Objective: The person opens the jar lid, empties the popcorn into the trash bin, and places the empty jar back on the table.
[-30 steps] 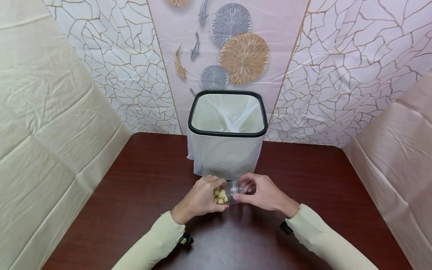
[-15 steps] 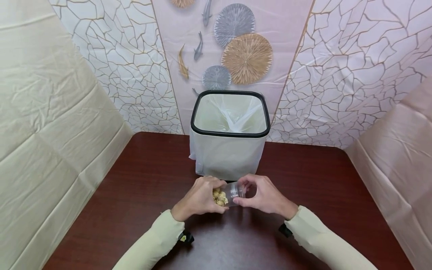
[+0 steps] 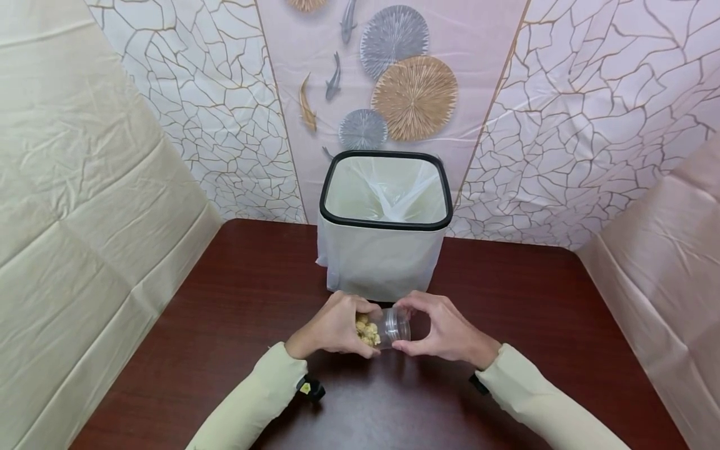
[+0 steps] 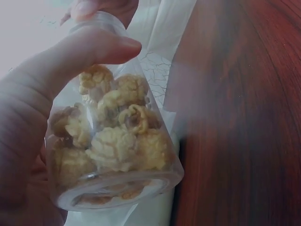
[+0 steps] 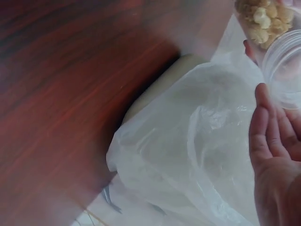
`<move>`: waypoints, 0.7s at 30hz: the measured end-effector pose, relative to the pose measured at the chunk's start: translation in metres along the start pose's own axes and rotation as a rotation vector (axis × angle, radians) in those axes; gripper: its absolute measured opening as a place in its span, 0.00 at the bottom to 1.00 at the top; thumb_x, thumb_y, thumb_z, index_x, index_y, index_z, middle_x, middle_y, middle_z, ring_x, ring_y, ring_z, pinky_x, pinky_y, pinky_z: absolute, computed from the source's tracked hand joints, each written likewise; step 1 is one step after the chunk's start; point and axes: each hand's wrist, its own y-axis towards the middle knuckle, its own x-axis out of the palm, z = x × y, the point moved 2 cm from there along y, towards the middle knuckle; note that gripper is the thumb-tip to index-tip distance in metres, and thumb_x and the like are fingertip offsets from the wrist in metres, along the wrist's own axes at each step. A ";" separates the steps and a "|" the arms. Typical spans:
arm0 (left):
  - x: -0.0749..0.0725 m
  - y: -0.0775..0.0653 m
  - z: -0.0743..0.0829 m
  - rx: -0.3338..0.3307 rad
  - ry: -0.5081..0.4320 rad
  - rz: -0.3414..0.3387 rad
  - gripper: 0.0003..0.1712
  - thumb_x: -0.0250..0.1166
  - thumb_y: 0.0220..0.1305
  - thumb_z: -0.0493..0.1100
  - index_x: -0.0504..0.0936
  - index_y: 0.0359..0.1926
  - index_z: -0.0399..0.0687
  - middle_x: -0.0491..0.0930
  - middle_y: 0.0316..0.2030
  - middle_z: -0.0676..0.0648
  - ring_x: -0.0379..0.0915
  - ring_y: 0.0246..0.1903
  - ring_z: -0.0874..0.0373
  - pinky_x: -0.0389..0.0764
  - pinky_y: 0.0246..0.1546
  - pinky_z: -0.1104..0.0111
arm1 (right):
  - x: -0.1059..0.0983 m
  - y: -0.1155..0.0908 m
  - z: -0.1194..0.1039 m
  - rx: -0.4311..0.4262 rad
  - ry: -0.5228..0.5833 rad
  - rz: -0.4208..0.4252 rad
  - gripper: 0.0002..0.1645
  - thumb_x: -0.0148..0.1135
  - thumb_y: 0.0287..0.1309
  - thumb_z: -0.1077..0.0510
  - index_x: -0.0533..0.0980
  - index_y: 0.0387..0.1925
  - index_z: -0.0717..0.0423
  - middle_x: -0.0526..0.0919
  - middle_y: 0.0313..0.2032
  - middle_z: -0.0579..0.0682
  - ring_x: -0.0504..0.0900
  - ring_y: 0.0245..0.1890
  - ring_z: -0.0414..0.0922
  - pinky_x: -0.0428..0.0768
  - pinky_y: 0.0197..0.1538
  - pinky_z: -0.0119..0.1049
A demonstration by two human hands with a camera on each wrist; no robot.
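A clear plastic jar (image 3: 389, 326) part-filled with popcorn (image 3: 367, 331) lies on its side in the air between both hands, close in front of the bin. My left hand (image 3: 336, 326) grips its base end, with the thumb across the jar's wall in the left wrist view, where the popcorn pieces (image 4: 113, 146) show large. Around the clear ridged end, my right hand (image 3: 450, 328) curves its thumb and fingers, pinching it from both sides. From the right wrist, the fingers (image 5: 265, 134) appear right at the rim of that ringed end (image 5: 284, 70).
Just beyond the hands stands a cream bin (image 3: 382, 262) with a black rim (image 3: 388, 224) and a clear liner bag (image 5: 188, 141) folded over it. Under everything is a dark red-brown wooden table (image 3: 253, 281). Patterned cloth (image 3: 219, 112) hangs behind, plain cloth at both sides.
The jar has turned from a slight upward slant at its right end to nearly level. My right thumb has slid lower along that end. The left hand keeps its grip.
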 end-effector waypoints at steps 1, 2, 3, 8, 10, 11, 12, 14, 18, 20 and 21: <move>0.000 0.000 0.000 -0.009 -0.009 -0.008 0.32 0.88 0.32 0.59 0.91 0.42 0.56 0.87 0.32 0.61 0.75 0.30 0.72 0.73 0.33 0.83 | -0.001 0.000 0.000 -0.018 -0.003 -0.002 0.30 0.85 0.46 0.46 0.83 0.50 0.50 0.86 0.39 0.41 0.84 0.38 0.36 0.83 0.45 0.28; 0.000 0.000 0.000 -0.018 -0.018 -0.016 0.32 0.89 0.31 0.58 0.91 0.42 0.56 0.87 0.32 0.61 0.76 0.30 0.72 0.74 0.32 0.83 | -0.001 0.000 0.000 -0.032 -0.004 -0.005 0.31 0.85 0.46 0.45 0.83 0.51 0.50 0.86 0.40 0.41 0.84 0.39 0.36 0.82 0.45 0.27; 0.000 0.000 0.000 -0.025 -0.025 -0.025 0.32 0.89 0.31 0.58 0.91 0.43 0.57 0.88 0.32 0.61 0.76 0.30 0.72 0.74 0.33 0.83 | -0.002 0.000 0.000 -0.040 -0.003 -0.012 0.31 0.85 0.46 0.45 0.83 0.51 0.50 0.86 0.40 0.41 0.84 0.39 0.36 0.81 0.46 0.25; 0.000 0.000 0.001 -0.052 -0.034 -0.048 0.33 0.87 0.35 0.58 0.91 0.46 0.55 0.89 0.37 0.60 0.79 0.33 0.70 0.78 0.36 0.81 | -0.007 -0.001 0.005 0.032 0.027 -0.059 0.37 0.87 0.44 0.43 0.83 0.54 0.51 0.87 0.41 0.39 0.86 0.41 0.37 0.86 0.47 0.33; 0.001 -0.001 0.002 -0.057 -0.024 -0.043 0.34 0.87 0.37 0.58 0.90 0.48 0.52 0.90 0.39 0.59 0.80 0.36 0.69 0.79 0.39 0.79 | -0.009 -0.002 0.007 0.108 0.043 -0.079 0.40 0.87 0.44 0.43 0.82 0.57 0.55 0.89 0.42 0.40 0.88 0.42 0.39 0.88 0.49 0.39; 0.002 -0.001 0.002 -0.060 -0.017 -0.037 0.34 0.87 0.38 0.58 0.90 0.49 0.51 0.91 0.40 0.58 0.81 0.37 0.69 0.80 0.40 0.78 | -0.010 -0.002 0.008 0.151 0.052 -0.085 0.41 0.87 0.45 0.44 0.82 0.58 0.57 0.89 0.43 0.40 0.89 0.43 0.40 0.88 0.50 0.42; 0.002 -0.001 0.002 -0.064 -0.009 -0.027 0.35 0.88 0.38 0.57 0.89 0.49 0.50 0.91 0.40 0.57 0.82 0.37 0.68 0.81 0.41 0.77 | -0.010 -0.003 0.008 0.195 0.056 -0.088 0.41 0.86 0.46 0.44 0.81 0.59 0.59 0.90 0.44 0.41 0.90 0.44 0.42 0.88 0.51 0.44; 0.003 -0.002 0.002 -0.070 0.014 -0.008 0.35 0.88 0.38 0.56 0.89 0.49 0.49 0.91 0.40 0.55 0.83 0.38 0.66 0.82 0.42 0.74 | -0.010 -0.004 0.008 0.294 0.088 -0.091 0.40 0.84 0.49 0.45 0.81 0.59 0.61 0.90 0.46 0.44 0.90 0.45 0.45 0.88 0.53 0.45; 0.004 -0.003 0.003 -0.080 0.067 0.030 0.35 0.88 0.38 0.54 0.88 0.50 0.47 0.90 0.39 0.54 0.83 0.37 0.63 0.84 0.41 0.69 | -0.006 -0.004 0.007 0.468 0.196 -0.083 0.34 0.80 0.57 0.48 0.80 0.58 0.64 0.90 0.45 0.50 0.90 0.44 0.47 0.88 0.53 0.43; 0.004 -0.003 0.003 -0.085 0.090 0.042 0.37 0.88 0.38 0.54 0.88 0.51 0.46 0.90 0.39 0.53 0.83 0.38 0.62 0.85 0.41 0.67 | -0.003 -0.003 0.006 0.537 0.240 -0.088 0.33 0.78 0.58 0.48 0.80 0.58 0.65 0.90 0.44 0.53 0.90 0.43 0.46 0.89 0.51 0.40; 0.004 -0.003 0.003 -0.088 0.096 0.046 0.37 0.88 0.38 0.54 0.88 0.51 0.45 0.89 0.39 0.53 0.83 0.38 0.62 0.85 0.42 0.66 | -0.001 -0.002 0.005 0.564 0.246 -0.095 0.34 0.78 0.59 0.47 0.80 0.58 0.65 0.90 0.44 0.53 0.90 0.42 0.44 0.88 0.50 0.37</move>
